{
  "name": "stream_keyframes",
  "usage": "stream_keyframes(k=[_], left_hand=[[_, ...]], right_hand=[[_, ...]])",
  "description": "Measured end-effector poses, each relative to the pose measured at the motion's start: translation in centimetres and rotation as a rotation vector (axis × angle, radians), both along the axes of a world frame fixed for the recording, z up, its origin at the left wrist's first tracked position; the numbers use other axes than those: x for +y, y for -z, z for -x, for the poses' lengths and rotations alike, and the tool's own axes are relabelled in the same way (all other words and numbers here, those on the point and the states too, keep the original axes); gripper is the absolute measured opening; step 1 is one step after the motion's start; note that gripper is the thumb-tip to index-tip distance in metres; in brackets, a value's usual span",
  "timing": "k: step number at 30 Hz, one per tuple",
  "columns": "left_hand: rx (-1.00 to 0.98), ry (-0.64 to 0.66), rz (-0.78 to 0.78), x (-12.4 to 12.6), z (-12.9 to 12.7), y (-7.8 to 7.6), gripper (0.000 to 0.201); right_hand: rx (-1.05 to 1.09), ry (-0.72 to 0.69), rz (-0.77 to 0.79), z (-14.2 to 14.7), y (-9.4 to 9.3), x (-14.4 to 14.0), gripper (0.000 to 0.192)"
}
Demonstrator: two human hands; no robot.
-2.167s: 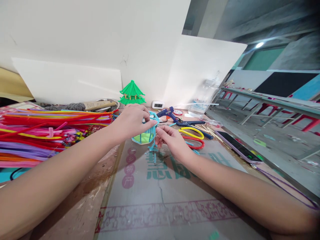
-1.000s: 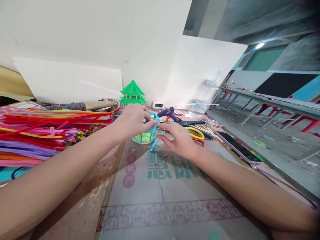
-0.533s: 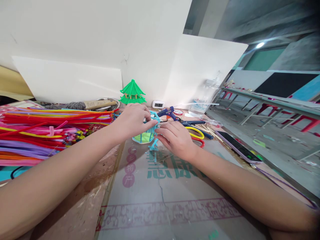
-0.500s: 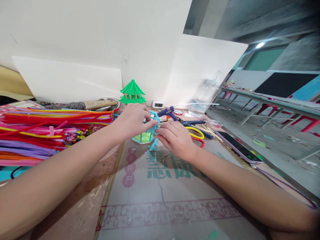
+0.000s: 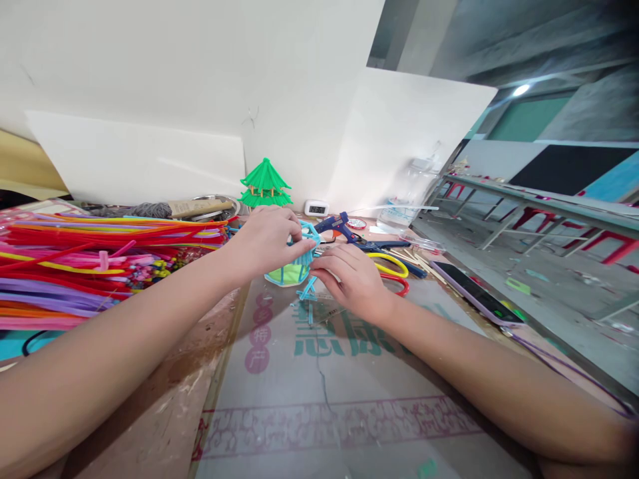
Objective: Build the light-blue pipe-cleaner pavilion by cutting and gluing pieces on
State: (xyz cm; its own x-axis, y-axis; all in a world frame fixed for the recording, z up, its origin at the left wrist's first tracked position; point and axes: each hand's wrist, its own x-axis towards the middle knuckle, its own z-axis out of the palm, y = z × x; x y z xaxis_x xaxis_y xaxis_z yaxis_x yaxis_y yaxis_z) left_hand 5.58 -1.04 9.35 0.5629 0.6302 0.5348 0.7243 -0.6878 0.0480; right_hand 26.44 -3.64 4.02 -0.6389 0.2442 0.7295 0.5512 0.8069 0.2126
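A small light-blue pipe-cleaner model [image 5: 301, 265] with a green base stands on the clear sheet [image 5: 319, 372] that covers the table. My left hand [image 5: 264, 241] grips its top from the left. My right hand [image 5: 352, 279] pinches its blue strands from the right, knuckles up. A loose blue strand trails down from the model onto the sheet. Both hands hide most of the model's upper part.
A thick pile of coloured pipe cleaners [image 5: 90, 266] fills the left. Behind the hands are a green pagoda model [image 5: 264, 184], a blue glue gun [image 5: 339, 226], yellow and red scissors [image 5: 392, 269], a small clock [image 5: 316, 208]. A phone [image 5: 474, 296] lies at the right edge.
My right hand lifted off the lower strands, opened briefly beside the model, then closed in again on its right side. My left hand has stayed on the model's top.
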Motion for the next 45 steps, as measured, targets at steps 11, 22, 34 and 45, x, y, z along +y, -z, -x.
stream_keyframes(k=[11, 22, 34, 45], left_hand=[[-0.030, 0.003, 0.015, 0.0, 0.4, -0.9, 0.041], [0.003, -0.197, 0.292, 0.2, 4.2, -4.1, 0.050], [0.135, -0.276, 0.415, -0.3, 3.2, -3.8, 0.044], [-0.065, -0.034, 0.341, 2.9, 4.3, -1.1, 0.040]], right_hand=[[0.316, -0.043, 0.350, -0.1, 1.5, -0.1, 0.006], [0.220, 0.072, 0.477, 0.1, 2.2, 1.3, 0.008], [0.388, 0.132, 0.703, 0.1, 2.8, 2.0, 0.023], [0.417, 0.104, 0.849, 0.2, 2.8, 2.5, 0.022]])
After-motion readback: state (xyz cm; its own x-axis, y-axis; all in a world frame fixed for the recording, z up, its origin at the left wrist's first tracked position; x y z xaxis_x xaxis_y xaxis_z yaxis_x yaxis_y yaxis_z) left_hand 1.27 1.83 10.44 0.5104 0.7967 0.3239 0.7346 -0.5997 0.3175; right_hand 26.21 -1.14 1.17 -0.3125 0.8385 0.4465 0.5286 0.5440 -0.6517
